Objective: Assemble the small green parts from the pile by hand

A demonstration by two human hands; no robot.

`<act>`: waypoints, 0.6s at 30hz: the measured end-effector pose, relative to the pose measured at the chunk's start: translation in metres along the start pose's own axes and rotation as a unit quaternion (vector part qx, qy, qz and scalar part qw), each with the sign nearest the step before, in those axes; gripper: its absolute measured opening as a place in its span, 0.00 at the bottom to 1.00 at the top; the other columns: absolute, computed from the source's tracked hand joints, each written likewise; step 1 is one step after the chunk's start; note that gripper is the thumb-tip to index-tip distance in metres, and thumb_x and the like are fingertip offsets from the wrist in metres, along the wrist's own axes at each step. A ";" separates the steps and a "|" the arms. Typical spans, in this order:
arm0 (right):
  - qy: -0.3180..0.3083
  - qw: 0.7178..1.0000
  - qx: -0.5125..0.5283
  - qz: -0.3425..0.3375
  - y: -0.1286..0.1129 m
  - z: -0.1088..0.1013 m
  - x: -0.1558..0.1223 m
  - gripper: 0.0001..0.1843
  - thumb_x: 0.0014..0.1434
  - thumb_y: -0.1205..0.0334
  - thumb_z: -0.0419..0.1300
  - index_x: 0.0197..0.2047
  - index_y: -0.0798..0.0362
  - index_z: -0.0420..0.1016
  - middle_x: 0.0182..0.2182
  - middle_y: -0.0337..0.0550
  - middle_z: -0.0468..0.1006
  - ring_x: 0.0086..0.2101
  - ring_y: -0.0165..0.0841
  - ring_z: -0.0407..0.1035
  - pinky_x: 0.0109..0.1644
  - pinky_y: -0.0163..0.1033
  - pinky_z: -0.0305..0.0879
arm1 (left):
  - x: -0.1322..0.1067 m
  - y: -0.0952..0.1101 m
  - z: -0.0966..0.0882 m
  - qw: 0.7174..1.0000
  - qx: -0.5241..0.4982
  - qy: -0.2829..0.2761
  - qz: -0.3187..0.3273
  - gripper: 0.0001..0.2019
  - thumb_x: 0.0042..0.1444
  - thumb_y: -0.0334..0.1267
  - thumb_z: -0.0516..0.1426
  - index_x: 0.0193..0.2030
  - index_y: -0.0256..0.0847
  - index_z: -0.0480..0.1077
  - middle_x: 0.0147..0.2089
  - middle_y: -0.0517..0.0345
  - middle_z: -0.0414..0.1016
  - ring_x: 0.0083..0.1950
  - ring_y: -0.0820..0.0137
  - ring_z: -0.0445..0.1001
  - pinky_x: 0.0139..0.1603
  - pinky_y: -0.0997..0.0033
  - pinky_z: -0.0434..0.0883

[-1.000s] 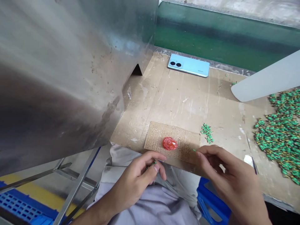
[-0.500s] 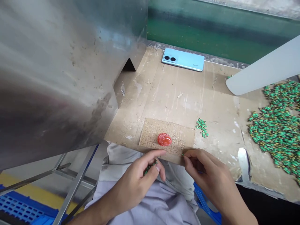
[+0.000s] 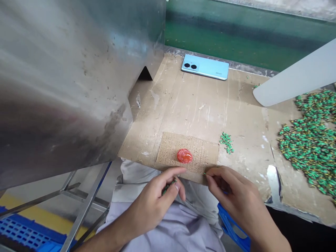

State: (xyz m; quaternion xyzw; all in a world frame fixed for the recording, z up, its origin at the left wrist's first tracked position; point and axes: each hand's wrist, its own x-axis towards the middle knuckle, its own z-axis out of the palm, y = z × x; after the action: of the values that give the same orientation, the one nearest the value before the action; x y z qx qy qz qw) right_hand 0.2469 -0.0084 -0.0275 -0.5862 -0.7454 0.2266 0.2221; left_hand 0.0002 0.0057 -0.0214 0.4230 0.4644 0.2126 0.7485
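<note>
Curled at the table's near edge, my left hand (image 3: pixel 161 196) holds several small green pieces (image 3: pixel 166 189) in its palm, with another at the thumb and fingertips. My right hand (image 3: pixel 231 185) pinches one tiny green piece (image 3: pixel 205 173) between thumb and forefinger, by the lower right corner of a cardboard pad (image 3: pixel 165 147). The pad's surface is pitted with small marks. A glossy red-orange lump (image 3: pixel 184 156) sits on the pad, just beyond my left fingertips. A small cluster of green pieces (image 3: pixel 226 142) lies to the right of the pad.
A large heap of green and yellow-black pieces (image 3: pixel 309 147) covers the right side of the cardboard-topped table (image 3: pixel 199 115). A light blue phone (image 3: pixel 207 66) lies at the back. A white tube-shaped object (image 3: pixel 296 77) slants in from the right. A metal housing (image 3: pixel 78 80) borders the left.
Both hands keep almost the same place and grip. The whole view has shifted very slightly; nothing else has visibly moved.
</note>
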 end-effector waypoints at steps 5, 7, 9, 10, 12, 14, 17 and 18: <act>-0.003 1.000 -0.010 -0.018 -0.002 -0.001 0.004 0.07 0.72 0.62 0.59 0.39 0.49 0.75 0.28 0.37 0.77 0.26 0.30 0.72 0.28 0.34 0.67 | 0.001 -0.003 0.000 1.000 -0.005 0.004 0.007 0.17 0.75 0.41 0.53 0.64 0.40 0.70 0.40 0.56 0.80 0.45 0.63 0.74 0.45 0.62 0.65; -0.005 1.000 0.009 -0.010 -0.002 -0.004 0.004 0.07 0.72 0.62 0.59 0.39 0.49 0.75 0.28 0.37 0.77 0.25 0.29 0.72 0.27 0.34 0.67 | 0.000 -0.004 0.000 1.000 -0.025 -0.001 0.011 0.15 0.75 0.43 0.54 0.63 0.41 0.68 0.40 0.56 0.81 0.43 0.65 0.74 0.43 0.64 0.64; 0.002 1.000 0.031 -0.002 -0.003 -0.007 0.003 0.06 0.71 0.62 0.60 0.39 0.49 0.75 0.28 0.37 0.78 0.23 0.29 0.71 0.26 0.34 0.67 | 0.000 -0.005 0.000 0.998 -0.063 -0.013 0.006 0.11 0.75 0.45 0.56 0.57 0.42 0.68 0.41 0.56 0.83 0.38 0.69 0.71 0.40 0.66 0.62; 0.008 0.999 0.039 0.001 -0.003 -0.009 0.003 0.06 0.71 0.61 0.60 0.40 0.49 0.75 0.28 0.37 0.79 0.22 0.29 0.70 0.25 0.34 0.67 | -0.001 -0.006 0.000 0.996 -0.088 -0.021 0.002 0.10 0.74 0.46 0.57 0.53 0.43 0.68 0.41 0.56 0.84 0.34 0.70 0.69 0.37 0.67 0.61; 0.021 0.999 0.047 0.008 -0.003 -0.011 0.001 0.05 0.71 0.61 0.60 0.40 0.48 0.75 0.29 0.38 0.80 0.22 0.29 0.70 0.24 0.33 0.67 | -0.001 -0.005 -0.002 0.991 -0.126 -0.040 0.000 0.11 0.72 0.48 0.61 0.46 0.42 0.69 0.40 0.55 0.85 0.32 0.72 0.69 0.36 0.68 0.61; 0.029 0.998 0.048 0.008 -0.004 -0.012 0.000 0.04 0.71 0.62 0.60 0.42 0.48 0.75 0.30 0.39 0.79 0.24 0.29 0.70 0.24 0.33 0.66 | 0.000 -0.004 -0.003 0.990 -0.127 -0.049 0.022 0.12 0.67 0.48 0.66 0.43 0.41 0.75 0.41 0.55 0.85 0.37 0.70 0.73 0.41 0.68 0.64; 0.043 0.997 0.060 -0.001 -0.007 -0.011 -0.003 0.04 0.72 0.64 0.59 0.42 0.48 0.74 0.30 0.38 0.77 0.25 0.28 0.70 0.26 0.32 0.67 | 0.002 -0.003 -0.004 0.992 -0.114 -0.037 0.049 0.11 0.59 0.47 0.72 0.39 0.41 0.83 0.40 0.58 0.83 0.42 0.69 0.74 0.46 0.69 0.65; 0.050 0.996 0.068 -0.005 -0.009 -0.010 -0.004 0.04 0.71 0.64 0.60 0.42 0.48 0.73 0.29 0.37 0.77 0.25 0.28 0.70 0.26 0.32 0.67 | 0.002 -0.002 -0.004 0.991 -0.123 -0.029 0.047 0.11 0.57 0.47 0.73 0.39 0.42 0.84 0.39 0.59 0.82 0.40 0.70 0.73 0.45 0.70 0.65</act>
State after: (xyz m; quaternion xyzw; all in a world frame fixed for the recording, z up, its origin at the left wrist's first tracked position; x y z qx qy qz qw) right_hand 0.2467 -0.0137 -0.0141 -0.5770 -0.7190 0.2460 0.2994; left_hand -0.0020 0.0076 -0.0255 0.3550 0.3928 0.2903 0.7971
